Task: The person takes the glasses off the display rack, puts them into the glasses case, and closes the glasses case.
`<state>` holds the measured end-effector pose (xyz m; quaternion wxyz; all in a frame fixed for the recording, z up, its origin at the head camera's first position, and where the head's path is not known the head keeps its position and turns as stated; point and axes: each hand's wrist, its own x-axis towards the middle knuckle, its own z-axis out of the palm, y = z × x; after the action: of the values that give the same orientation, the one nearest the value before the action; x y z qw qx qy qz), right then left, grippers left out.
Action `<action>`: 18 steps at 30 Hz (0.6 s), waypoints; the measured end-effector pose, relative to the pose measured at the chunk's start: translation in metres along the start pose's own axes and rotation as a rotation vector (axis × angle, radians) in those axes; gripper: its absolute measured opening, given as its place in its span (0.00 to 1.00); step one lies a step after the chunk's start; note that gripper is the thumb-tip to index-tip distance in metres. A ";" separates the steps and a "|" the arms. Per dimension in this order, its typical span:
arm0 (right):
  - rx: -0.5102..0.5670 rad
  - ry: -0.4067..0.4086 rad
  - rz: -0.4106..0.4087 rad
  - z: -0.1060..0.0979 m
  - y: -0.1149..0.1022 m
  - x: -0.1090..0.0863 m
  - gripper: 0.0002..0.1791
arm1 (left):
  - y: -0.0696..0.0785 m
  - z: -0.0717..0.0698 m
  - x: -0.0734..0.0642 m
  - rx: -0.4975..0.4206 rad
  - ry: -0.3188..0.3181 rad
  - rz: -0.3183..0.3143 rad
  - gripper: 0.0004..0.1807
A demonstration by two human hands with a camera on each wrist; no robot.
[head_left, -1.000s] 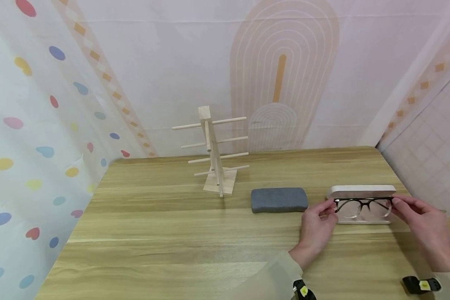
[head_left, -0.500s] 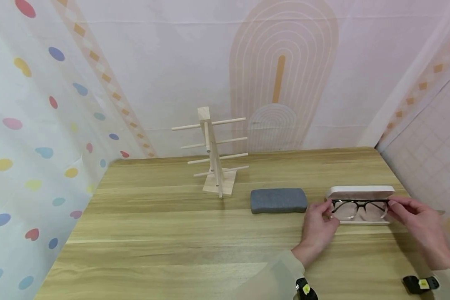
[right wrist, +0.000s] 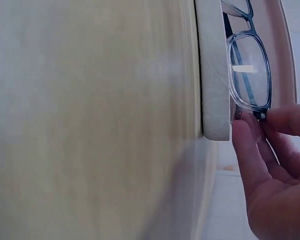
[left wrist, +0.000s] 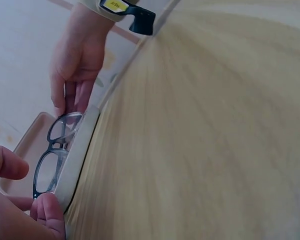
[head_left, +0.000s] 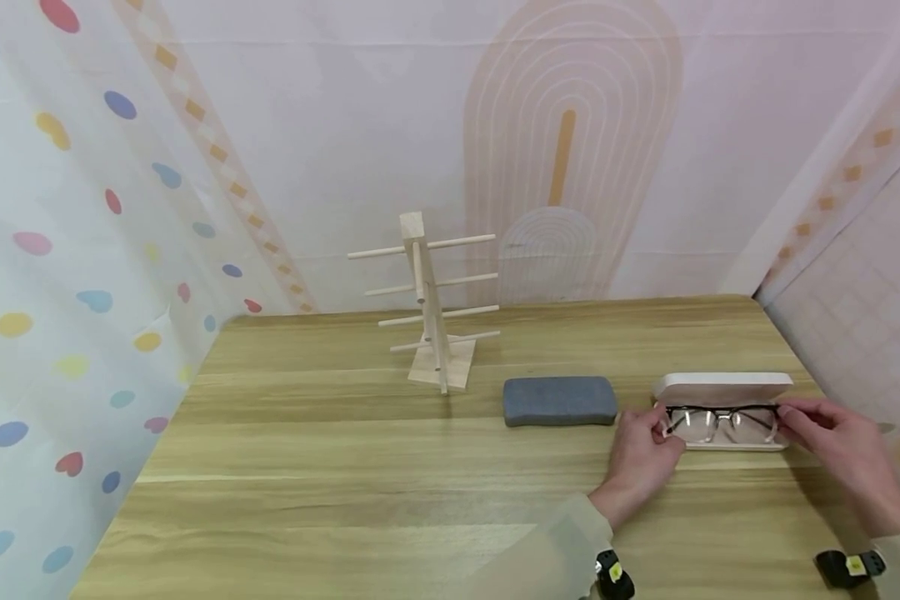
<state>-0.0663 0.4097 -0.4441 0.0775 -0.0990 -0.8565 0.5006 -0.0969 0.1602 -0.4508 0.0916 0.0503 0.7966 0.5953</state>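
Note:
A pair of eyeglasses point(head_left: 723, 412) with a dark upper frame and clear lower rims is low inside an open white glasses case point(head_left: 727, 380). The lenses face the person and the temples point back into the case. My left hand point(head_left: 641, 454) holds the glasses at their left corner, fingers curled by the case's end. At the opposite corner my right hand point(head_left: 843, 442) pinches the frame by the hinge. The right wrist view shows those fingertips point(right wrist: 280, 120) around the hinge, beside the case's front wall point(right wrist: 215, 75).
A closed grey-blue glasses case point(head_left: 559, 401) lies just left of the white one. Farther left stands a wooden rack point(head_left: 435, 317) with several thin pegs. The wooden table point(head_left: 330, 483) meets patterned curtains at its back and sides.
Both hands have lowered the eyeglasses deeper into the white case. The left hand has shifted slightly right and down. Both cases and the rack stay in place.

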 end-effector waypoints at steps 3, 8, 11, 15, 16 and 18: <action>-0.119 0.014 -0.014 -0.002 -0.003 0.003 0.09 | 0.000 0.000 0.001 0.029 -0.010 0.009 0.29; -0.283 0.036 0.004 -0.002 -0.005 0.006 0.19 | 0.000 -0.001 0.003 0.077 -0.021 0.024 0.29; -0.352 0.033 0.009 -0.004 -0.006 0.009 0.22 | 0.001 -0.001 0.004 0.083 -0.039 0.003 0.30; -0.400 0.011 0.008 -0.005 -0.006 0.012 0.23 | 0.002 -0.001 0.004 0.087 -0.059 -0.027 0.32; -0.404 0.005 0.008 -0.005 -0.006 0.012 0.23 | 0.003 -0.001 0.004 0.093 -0.062 -0.027 0.32; -0.406 -0.010 0.011 -0.005 -0.006 0.013 0.23 | 0.003 -0.002 0.004 0.105 -0.068 -0.026 0.32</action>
<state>-0.0784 0.4141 -0.4359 0.0491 -0.1147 -0.9397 0.3184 -0.1011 0.1602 -0.4478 0.1234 0.0650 0.8238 0.5495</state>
